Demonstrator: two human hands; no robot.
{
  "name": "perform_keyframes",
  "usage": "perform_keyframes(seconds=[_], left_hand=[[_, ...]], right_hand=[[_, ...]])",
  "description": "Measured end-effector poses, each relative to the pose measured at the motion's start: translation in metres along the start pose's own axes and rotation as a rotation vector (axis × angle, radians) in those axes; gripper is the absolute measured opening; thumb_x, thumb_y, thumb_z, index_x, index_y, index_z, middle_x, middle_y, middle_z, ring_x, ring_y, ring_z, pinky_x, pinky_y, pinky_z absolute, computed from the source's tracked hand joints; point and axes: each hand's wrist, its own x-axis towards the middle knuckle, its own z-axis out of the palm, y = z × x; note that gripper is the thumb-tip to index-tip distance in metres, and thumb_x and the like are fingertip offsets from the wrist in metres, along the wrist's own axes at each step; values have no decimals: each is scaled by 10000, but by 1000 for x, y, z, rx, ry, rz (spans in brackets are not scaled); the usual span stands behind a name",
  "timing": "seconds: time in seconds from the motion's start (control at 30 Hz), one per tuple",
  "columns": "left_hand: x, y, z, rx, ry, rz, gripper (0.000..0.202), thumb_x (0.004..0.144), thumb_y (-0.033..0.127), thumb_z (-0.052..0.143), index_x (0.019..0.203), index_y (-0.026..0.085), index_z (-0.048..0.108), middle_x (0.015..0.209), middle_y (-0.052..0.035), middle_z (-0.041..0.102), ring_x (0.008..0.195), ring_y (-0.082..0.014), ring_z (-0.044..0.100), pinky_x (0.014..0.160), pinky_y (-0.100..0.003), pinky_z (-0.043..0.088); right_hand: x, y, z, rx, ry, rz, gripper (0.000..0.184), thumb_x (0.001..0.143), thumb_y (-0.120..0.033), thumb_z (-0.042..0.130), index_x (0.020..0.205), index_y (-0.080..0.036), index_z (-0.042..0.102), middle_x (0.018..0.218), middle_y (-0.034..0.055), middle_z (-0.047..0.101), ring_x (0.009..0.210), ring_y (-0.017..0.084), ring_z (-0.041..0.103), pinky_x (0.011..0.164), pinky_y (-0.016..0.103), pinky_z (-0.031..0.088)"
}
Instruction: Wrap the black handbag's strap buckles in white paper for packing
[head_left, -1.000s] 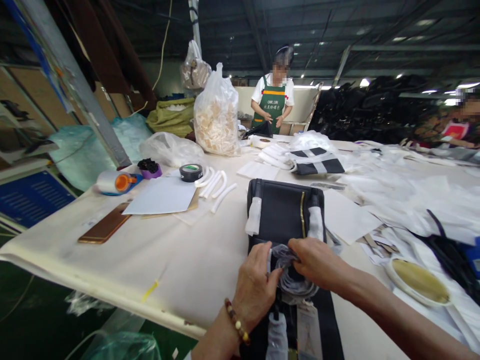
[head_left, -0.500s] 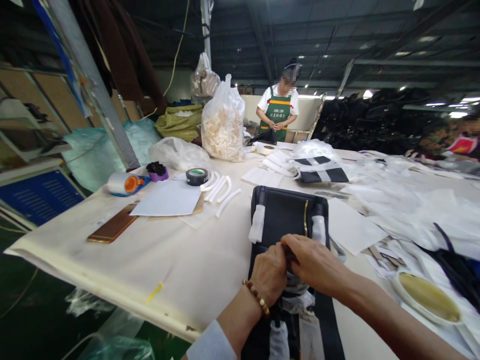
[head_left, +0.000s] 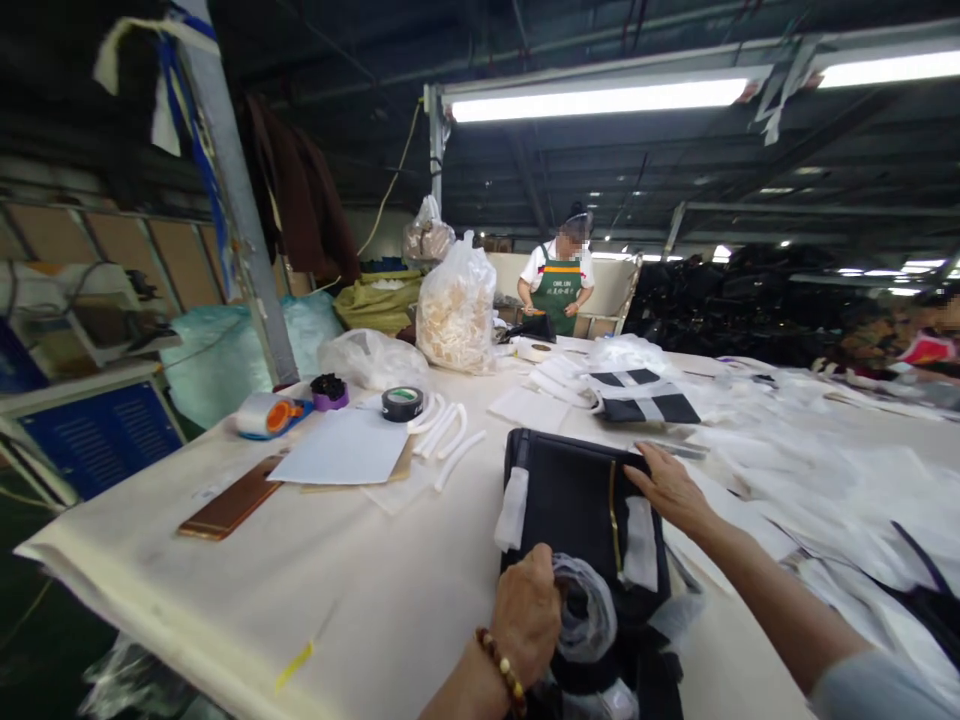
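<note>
A black handbag (head_left: 574, 500) lies flat on the cream table (head_left: 360, 570), with white foam wraps (head_left: 513, 508) on its handles and a gold strip down its face. My left hand (head_left: 529, 612), a bead bracelet at the wrist, grips a bundle of clear plastic wrap (head_left: 589, 610) at the bag's near end. My right hand (head_left: 667, 487) rests with spread fingers on the bag's far right corner and holds nothing.
Left of the bag lie white foam tubes (head_left: 442, 432), a black tape roll (head_left: 402, 403), a sheet of white paper (head_left: 341, 449), a brown phone (head_left: 231, 508) and an orange-cored tape roll (head_left: 264, 414). Plastic bags (head_left: 455, 307) stand behind. White wrapping covers the right side. A person in a green apron (head_left: 559, 285) works at the far end.
My right hand has let go of the plastic wrap and moved forward onto the bag's far right corner. The left hand keeps the wrap. The view has tilted upward.
</note>
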Motion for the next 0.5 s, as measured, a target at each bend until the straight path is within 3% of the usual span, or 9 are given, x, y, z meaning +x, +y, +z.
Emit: perform_keyframes(seconds=[0.1, 0.2, 0.37, 0.5], left_hand=[[7, -10, -11, 45, -2, -31, 214, 767, 96, 376, 902, 140, 537, 798, -87, 658, 746, -192, 609, 605, -256, 376], [17, -26, -27, 119, -22, -66, 231, 756, 78, 374, 904, 136, 541, 818, -89, 654, 772, -187, 600, 629, -254, 382], [34, -46, -56, 263, -51, -42, 218, 797, 96, 383, 954, 120, 532, 866, -84, 632, 820, -189, 584, 715, -298, 414], [42, -48, -67, 352, -82, 47, 178, 849, 191, 435, 987, 128, 528, 867, -42, 605, 824, -171, 572, 767, -355, 437]], right_hand=[[11, 1, 3, -16, -58, -36, 336, 835, -371, 378, 1009, -148, 559, 1030, 136, 604, 979, 263, 547, 789, 374, 426], [1, 0, 2, -36, -104, -63, 324, 835, -422, 355, 841, -187, 578, 874, 95, 614, 866, 247, 580, 723, 349, 430], [-46, -12, -14, -63, -169, -79, 326, 811, -484, 356, 724, -217, 521, 750, 57, 575, 700, 235, 586, 583, 318, 387], [-87, -34, -35, -29, -293, 35, 386, 794, -565, 347, 627, -225, 421, 618, 19, 541, 615, 212, 553, 584, 311, 341]])
